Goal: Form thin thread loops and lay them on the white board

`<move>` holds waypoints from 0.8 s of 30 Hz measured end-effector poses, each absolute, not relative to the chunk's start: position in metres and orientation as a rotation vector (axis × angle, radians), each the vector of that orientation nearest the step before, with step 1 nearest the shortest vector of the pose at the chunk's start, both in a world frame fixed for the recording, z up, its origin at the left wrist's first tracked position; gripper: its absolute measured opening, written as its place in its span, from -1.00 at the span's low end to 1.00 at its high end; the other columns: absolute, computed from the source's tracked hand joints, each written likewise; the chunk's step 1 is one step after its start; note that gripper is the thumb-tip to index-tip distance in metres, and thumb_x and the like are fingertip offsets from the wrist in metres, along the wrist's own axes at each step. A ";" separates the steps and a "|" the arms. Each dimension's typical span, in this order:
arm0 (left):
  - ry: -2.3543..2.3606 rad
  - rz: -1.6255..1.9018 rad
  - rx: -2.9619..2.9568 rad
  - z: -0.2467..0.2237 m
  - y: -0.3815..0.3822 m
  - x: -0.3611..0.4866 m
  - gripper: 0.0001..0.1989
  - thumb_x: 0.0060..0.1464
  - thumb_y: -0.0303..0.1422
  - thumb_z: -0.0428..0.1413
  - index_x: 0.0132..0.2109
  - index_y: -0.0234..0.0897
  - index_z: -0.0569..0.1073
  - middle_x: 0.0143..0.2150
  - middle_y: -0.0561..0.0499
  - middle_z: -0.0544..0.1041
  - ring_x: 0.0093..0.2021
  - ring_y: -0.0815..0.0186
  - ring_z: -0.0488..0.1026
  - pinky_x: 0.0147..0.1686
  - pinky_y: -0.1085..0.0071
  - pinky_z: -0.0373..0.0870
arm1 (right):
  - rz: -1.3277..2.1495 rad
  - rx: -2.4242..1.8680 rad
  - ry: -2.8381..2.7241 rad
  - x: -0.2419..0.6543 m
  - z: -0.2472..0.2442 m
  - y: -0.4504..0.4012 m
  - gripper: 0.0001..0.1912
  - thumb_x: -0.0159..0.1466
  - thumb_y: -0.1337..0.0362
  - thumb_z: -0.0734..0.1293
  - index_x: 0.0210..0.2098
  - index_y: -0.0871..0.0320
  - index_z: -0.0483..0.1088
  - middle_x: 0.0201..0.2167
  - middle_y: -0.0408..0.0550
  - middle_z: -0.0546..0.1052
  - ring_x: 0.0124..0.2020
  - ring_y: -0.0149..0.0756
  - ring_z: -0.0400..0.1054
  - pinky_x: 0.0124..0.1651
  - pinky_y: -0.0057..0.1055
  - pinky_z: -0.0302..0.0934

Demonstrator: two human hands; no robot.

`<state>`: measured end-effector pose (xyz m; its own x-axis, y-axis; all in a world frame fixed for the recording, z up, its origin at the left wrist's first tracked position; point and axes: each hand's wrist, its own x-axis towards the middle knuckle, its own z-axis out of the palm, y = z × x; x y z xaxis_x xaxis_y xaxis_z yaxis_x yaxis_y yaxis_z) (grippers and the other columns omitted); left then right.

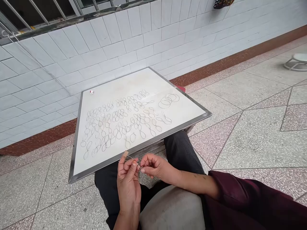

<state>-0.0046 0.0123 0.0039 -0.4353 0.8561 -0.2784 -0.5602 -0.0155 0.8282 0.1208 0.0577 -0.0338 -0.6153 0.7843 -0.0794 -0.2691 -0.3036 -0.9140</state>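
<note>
My left hand (129,179) is closed on a thin pale cord (130,158), pinched between thumb and fingers, just off the near edge of the table. A tan strip (125,154) wraps one of its fingertips. Beside it, my right hand (154,166) pinches another part of the same cord between thumb and forefinger. Whether the strand is cord or wire is hard to make out. On the white tabletop (192,108) lie rows of several thin loops twisted into figure eights (134,121). Round loops (169,100) overlap at the right side.
A metal rim (141,145) edges the table, which stands against a white tiled wall (153,41). A small white and red object (91,92) sits at its far left corner. A white stool (297,60) stands on the speckled floor at far right. My knees are under the near edge.
</note>
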 end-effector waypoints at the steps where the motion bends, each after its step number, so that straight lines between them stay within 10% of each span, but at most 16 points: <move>1: 1.164 1.673 0.359 0.004 0.013 -0.005 -0.46 -0.14 -0.47 0.40 0.04 -0.14 0.51 -0.35 0.13 0.55 -0.21 0.37 0.52 -0.16 0.49 0.39 | 1.965 -0.705 -1.243 0.121 -0.035 0.059 -0.53 0.09 -0.07 0.51 -0.30 0.13 0.32 -0.58 -0.32 0.32 -0.59 -0.50 0.22 -0.55 -0.54 0.07; 24: 1.141 1.472 0.281 -0.004 0.020 -0.015 -0.47 -0.15 -0.45 0.41 0.02 -0.20 0.50 -0.32 0.08 0.53 -0.29 0.40 0.49 -0.25 0.48 0.41 | 1.783 -0.670 -1.439 0.130 -0.043 0.069 -0.65 0.22 -0.02 0.44 -0.29 0.11 0.35 -0.48 -0.20 0.42 -0.46 -0.39 0.34 -0.37 -0.42 0.22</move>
<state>-0.0147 0.0204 -0.0045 -0.2790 0.8617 -0.4238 -0.6254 0.1719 0.7612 0.1305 0.0693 -0.0425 -0.5923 0.8041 0.0506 -0.2192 -0.1004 -0.9705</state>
